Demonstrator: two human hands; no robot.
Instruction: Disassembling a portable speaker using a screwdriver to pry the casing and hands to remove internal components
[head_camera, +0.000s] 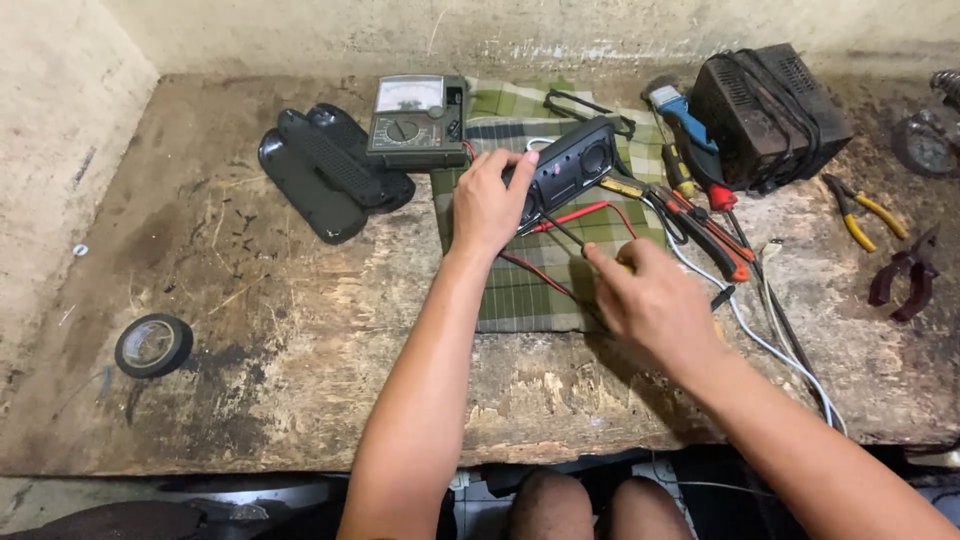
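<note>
Two hands work on the green checked cloth (520, 290): left hand (487, 205) fingers clamp the black device (570, 165); right hand (650, 300) fingers pinch a probe just below it. Probing seems underway; next calls for steady tip contact.

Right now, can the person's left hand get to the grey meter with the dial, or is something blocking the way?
Probably yes. The analog meter lies just beyond the left hand, with only bare cloth between them. But that hand is busy gripping the black device, so it would need to let go first.
</note>
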